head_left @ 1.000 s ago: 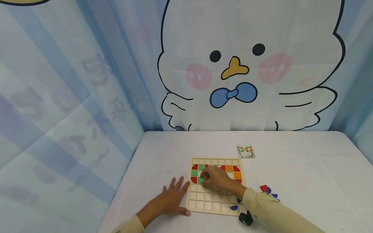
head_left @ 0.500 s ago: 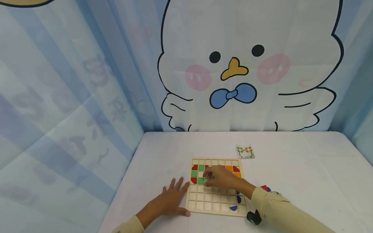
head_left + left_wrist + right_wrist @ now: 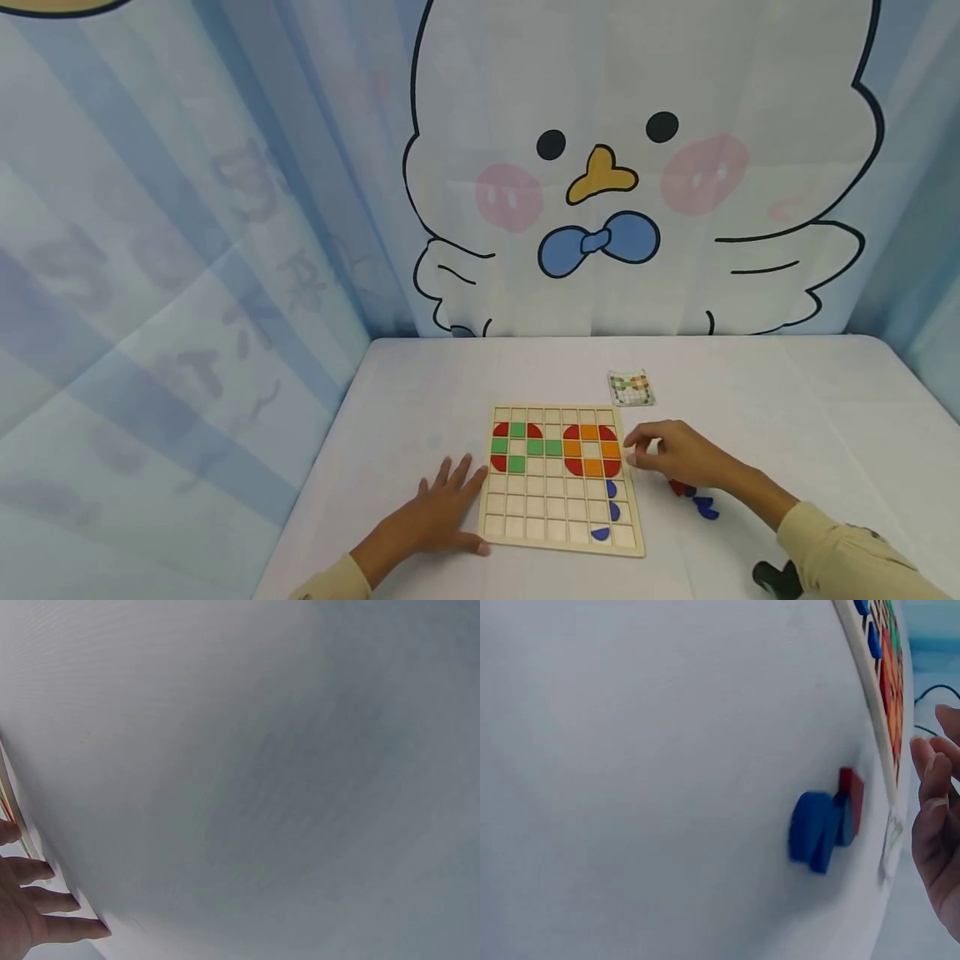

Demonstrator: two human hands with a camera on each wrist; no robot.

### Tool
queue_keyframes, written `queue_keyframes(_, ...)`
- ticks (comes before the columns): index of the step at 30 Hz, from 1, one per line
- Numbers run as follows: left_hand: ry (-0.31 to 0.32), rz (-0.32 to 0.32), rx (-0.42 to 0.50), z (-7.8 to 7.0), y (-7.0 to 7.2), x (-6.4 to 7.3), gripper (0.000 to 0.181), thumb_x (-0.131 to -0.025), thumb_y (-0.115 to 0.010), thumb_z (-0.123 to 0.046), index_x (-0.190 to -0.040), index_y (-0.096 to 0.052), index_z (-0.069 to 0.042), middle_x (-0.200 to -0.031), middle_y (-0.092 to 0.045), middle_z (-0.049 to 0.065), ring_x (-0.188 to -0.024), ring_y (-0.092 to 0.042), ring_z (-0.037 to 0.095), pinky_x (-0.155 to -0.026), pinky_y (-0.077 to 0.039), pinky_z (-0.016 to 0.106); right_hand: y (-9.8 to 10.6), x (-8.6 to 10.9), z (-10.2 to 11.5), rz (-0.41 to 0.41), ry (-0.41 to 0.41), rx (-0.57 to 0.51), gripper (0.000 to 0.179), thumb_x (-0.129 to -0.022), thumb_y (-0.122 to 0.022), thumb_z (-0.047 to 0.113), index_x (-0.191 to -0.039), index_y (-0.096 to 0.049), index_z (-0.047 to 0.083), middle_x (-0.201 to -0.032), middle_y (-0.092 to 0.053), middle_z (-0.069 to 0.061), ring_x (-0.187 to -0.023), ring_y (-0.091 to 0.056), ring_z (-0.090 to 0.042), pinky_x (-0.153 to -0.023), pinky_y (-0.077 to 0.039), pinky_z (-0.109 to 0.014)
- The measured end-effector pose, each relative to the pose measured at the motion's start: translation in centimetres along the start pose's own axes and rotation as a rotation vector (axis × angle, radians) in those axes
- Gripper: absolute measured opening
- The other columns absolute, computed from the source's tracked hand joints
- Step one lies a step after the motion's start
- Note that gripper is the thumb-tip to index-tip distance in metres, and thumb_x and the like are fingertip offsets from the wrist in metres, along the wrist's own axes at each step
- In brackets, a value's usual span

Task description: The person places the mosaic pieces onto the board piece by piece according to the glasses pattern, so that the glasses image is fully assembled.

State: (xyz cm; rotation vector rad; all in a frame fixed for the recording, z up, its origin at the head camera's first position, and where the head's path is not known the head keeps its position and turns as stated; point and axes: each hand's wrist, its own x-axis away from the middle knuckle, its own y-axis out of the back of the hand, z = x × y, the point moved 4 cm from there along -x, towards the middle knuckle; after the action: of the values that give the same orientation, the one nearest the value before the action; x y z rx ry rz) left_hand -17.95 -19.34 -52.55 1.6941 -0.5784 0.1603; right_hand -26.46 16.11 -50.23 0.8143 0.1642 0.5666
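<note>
A wooden grid board (image 3: 525,507) lies on the table, bearing red, green and orange pieces in its upper rows. My left hand (image 3: 448,507) rests with spread fingers at the board's left edge; in the left wrist view those fingers (image 3: 52,901) lie along the edge. Just off the right edge hovers my right hand (image 3: 678,452), fingers loosely bent, with no piece showing between them. The right wrist view has that hand (image 3: 937,802) beyond a small group of loose blue pieces (image 3: 810,825) and a red piece (image 3: 851,799). In the head view, these blue pieces (image 3: 705,507) lie below the hand.
Several blue half-round pieces (image 3: 611,489) sit at the board's lower right. A small pattern card (image 3: 632,388) lies behind the board's far right corner. A black device (image 3: 777,579) is at my right wrist. A printed curtain (image 3: 600,300) stands behind the table.
My right hand has moved right, from above the board to beyond its right edge. The green squares in the middle and the pieces at right are now uncovered. My left hand stays put.
</note>
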Motion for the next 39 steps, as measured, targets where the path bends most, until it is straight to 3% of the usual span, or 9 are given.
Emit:
queue_keyframes(5,0.000,-0.002,0.002,-0.1,0.1,0.1,0.111,-0.072,-0.072,-0.074,-0.160,-0.025,-0.027,-0.169,-0.016,0.011,-0.153,-0.014,0.045,-0.110,-0.028,0.073,0.8,3.0,-2.2,-0.052,-0.121,0.041,0.022,-0.088,-0.077,0.026,-0.104,-0.073,0.011,-0.086,-0.064,0.006,-0.065,-0.050,-0.007,-0.056,-0.047,-0.022)
queue_keyframes(9,-0.005,-0.008,-0.006,0.0,0.1,0.1,0.111,-0.072,-0.072,-0.074,-0.161,-0.025,-0.026,-0.169,-0.016,0.012,-0.153,-0.014,0.045,-0.110,-0.029,0.073,0.8,4.4,-3.3,-0.102,-0.193,0.120,0.028,-0.083,-0.082,0.032,-0.099,-0.074,0.012,-0.084,-0.064,0.008,-0.073,-0.052,-0.009,-0.065,-0.048,-0.024)
queue_keyframes(14,-0.007,-0.008,-0.004,0.0,0.1,0.1,0.111,-0.072,-0.072,-0.074,-0.161,-0.025,-0.026,-0.169,-0.016,0.012,-0.153,-0.014,0.045,-0.110,-0.029,0.073,0.6,5.1,-4.0,-0.132,-0.258,0.154,0.031,-0.080,-0.084,0.034,-0.097,-0.074,0.011,-0.086,-0.065,0.005,-0.081,-0.055,-0.013,-0.076,-0.054,-0.036)
queue_keyframes(19,-0.003,-0.005,0.002,-0.2,0.1,0.2,0.111,-0.072,-0.072,-0.074,-0.160,-0.026,-0.026,-0.169,-0.017,0.012,-0.153,-0.014,0.045,-0.110,-0.028,0.073,0.4,5.4,-4.0,-0.135,-0.284,0.112,0.027,-0.081,-0.084,0.028,-0.099,-0.075,0.010,-0.090,-0.068,0.003,-0.085,-0.057,-0.015,-0.081,-0.055,-0.044)
queue_keyframes(24,-0.001,0.000,0.000,-0.1,-0.1,0.2,0.111,-0.072,-0.072,-0.074,-0.160,-0.026,-0.026,-0.169,-0.017,0.012,-0.153,-0.014,0.045,-0.110,-0.028,0.073,0.3,5.5,-3.9,-0.133,-0.298,0.110,0.036,-0.078,-0.086,0.029,-0.104,-0.075,0.006,-0.092,-0.069,0.001,-0.088,-0.059,-0.017,-0.085,-0.055,-0.049)
queue_keyframes(31,-0.009,-0.005,-0.022,0.1,-0.3,-0.1,0.112,-0.071,-0.070,-0.077,-0.161,-0.024,-0.027,-0.169,-0.016,0.012,-0.153,-0.014,0.045,-0.109,-0.030,0.073,0.3,5.9,-3.7,-0.145,-0.271,0.114,0.033,-0.078,-0.086,0.028,-0.103,-0.077,0.008,-0.092,-0.069,0.003,-0.087,-0.059,-0.016,-0.079,-0.053,-0.041)
queue_keyframes(39,-0.016,-0.007,-0.028,0.1,-0.1,-0.1,0.112,-0.072,-0.070,-0.077,-0.161,-0.024,-0.026,-0.169,-0.017,0.012,-0.153,-0.015,0.045,-0.109,-0.031,0.073,0.0,5.8,-3.7,-0.143,-0.245,0.103,0.027,-0.081,-0.083,0.023,-0.104,-0.076,0.009,-0.095,-0.071,0.003,-0.092,-0.061,-0.018,-0.083,-0.053,-0.044)
